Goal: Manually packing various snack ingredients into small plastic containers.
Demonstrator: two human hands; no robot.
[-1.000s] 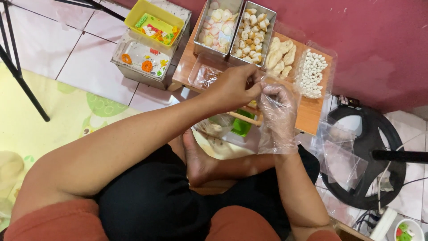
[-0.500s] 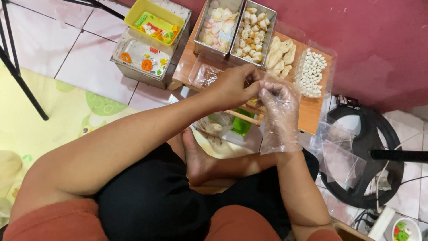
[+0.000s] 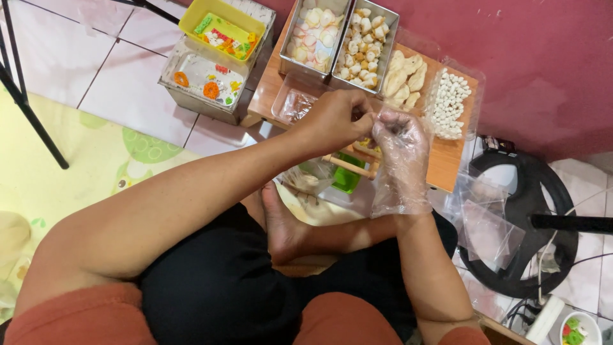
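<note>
The bare left hand and the right hand, which wears a loose clear plastic glove, meet above the low wooden table. The fingertips of the left hand are pinched together at the glove's fingertips, touching the thin plastic there; the right hand's fingers are curled toward the left hand, and I cannot tell if they hold something small. Behind the hands on the table stand two rectangular metal trays, one with pink and white slices and one with pale small dumplings. To the right of them lie beige folded dumplings and a clear tray of small white balls. A clear plastic container stands just left of the left hand. On the floor to the left is a yellow plastic tray with colourful pieces on a metal box.
</note>
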